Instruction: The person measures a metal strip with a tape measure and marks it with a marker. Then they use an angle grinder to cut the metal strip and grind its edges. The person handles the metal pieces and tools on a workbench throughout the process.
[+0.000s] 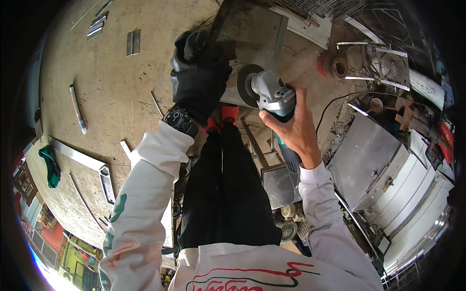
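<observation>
I've R hand [297,127] w/ grip wrapped rnd angle grinder [277,98]; gloved L hand [199,75] by metal sheet [259,41], can't tell its grip.

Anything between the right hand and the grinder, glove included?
Nothing visible: the bare right hand wraps directly around the angle grinder, just behind its metal head. The gloved left hand is off to the left of the disc.
</observation>
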Motion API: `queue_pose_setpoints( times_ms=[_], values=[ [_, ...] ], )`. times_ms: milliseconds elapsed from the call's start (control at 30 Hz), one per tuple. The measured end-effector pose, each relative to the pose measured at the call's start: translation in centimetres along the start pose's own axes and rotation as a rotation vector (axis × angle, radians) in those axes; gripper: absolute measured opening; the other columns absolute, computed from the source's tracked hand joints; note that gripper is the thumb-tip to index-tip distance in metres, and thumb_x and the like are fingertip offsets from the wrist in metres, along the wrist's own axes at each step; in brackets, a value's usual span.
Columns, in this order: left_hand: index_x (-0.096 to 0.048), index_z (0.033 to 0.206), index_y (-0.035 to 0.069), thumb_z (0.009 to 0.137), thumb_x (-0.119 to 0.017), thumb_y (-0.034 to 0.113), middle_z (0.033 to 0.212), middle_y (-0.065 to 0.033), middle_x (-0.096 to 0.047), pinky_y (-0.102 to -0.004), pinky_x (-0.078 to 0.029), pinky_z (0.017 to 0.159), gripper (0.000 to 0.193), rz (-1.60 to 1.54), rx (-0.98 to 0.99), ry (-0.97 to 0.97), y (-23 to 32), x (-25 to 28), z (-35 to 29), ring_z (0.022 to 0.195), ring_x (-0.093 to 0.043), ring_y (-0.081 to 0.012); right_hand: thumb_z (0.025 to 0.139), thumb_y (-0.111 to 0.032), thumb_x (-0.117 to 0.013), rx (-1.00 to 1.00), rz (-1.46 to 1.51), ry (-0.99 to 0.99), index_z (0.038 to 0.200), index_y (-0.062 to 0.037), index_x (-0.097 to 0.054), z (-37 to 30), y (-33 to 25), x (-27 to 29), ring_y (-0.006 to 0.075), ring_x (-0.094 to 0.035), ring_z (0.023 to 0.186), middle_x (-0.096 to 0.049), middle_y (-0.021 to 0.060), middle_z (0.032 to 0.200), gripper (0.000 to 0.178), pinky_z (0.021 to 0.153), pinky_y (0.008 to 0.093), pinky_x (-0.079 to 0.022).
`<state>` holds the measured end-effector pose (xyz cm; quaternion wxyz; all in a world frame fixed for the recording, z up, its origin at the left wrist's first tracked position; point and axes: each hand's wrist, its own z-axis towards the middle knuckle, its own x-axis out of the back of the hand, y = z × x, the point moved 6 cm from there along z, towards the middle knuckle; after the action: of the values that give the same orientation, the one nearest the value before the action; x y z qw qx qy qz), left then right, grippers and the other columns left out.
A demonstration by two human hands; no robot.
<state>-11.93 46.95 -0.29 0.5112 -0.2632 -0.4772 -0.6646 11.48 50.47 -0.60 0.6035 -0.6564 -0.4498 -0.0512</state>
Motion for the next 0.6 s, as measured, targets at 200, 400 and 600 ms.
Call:
queue_pose_setpoints(
  times_ms=[200, 400, 600],
  values=[
    [-0.073, 0.095, 0.010, 0.078, -0.074, 0.006, 0.104, -0.0049, -0.068, -0.0490, -0.052, 0.098, 0.017, -0.318, 0.248, -0.015, -1.4, -1.5, -1.2, 0.112, -0.062, -0.0347, 0.084, -0.033, -0.092, -0.004, 0.012, -0.044, 0.143, -0.0109, -0.042, 0.1, -0.1, -0.3, 0.0406, -0.077, 0.099, -0.074, 0.0216, 0.114, 0.081, 0.084, 0.0496, -0.060],
    [-0.077, 0.100, 0.013, 0.077, -0.076, 0.007, 0.116, -0.0050, -0.070, -0.0522, -0.049, 0.105, 0.023, -0.096, 0.038, -0.023, -0.8, -0.9, -1.0, 0.125, -0.057, -0.0385, 0.083, -0.035, -0.093, -0.088, 0.164, -0.047, 0.144, -0.0067, -0.045, 0.0, 1.3, 0.6, 0.0290, -0.074, 0.102, -0.073, 0.0172, 0.116, 0.083, 0.090, 0.0425, -0.059],
    [-0.079, 0.103, 0.018, 0.073, -0.077, 0.008, 0.125, -0.0056, -0.069, -0.0501, -0.048, 0.108, 0.031, -0.032, 0.027, -0.069, -0.5, -0.6, -0.7, 0.134, -0.052, -0.0404, 0.083, -0.038, -0.094, -0.214, 0.278, -0.165, 0.144, -0.0043, -0.046, 1.4, 1.7, 0.8, 0.0239, -0.070, 0.102, -0.071, 0.0145, 0.116, 0.085, 0.090, 0.0384, -0.057]
  ],
)
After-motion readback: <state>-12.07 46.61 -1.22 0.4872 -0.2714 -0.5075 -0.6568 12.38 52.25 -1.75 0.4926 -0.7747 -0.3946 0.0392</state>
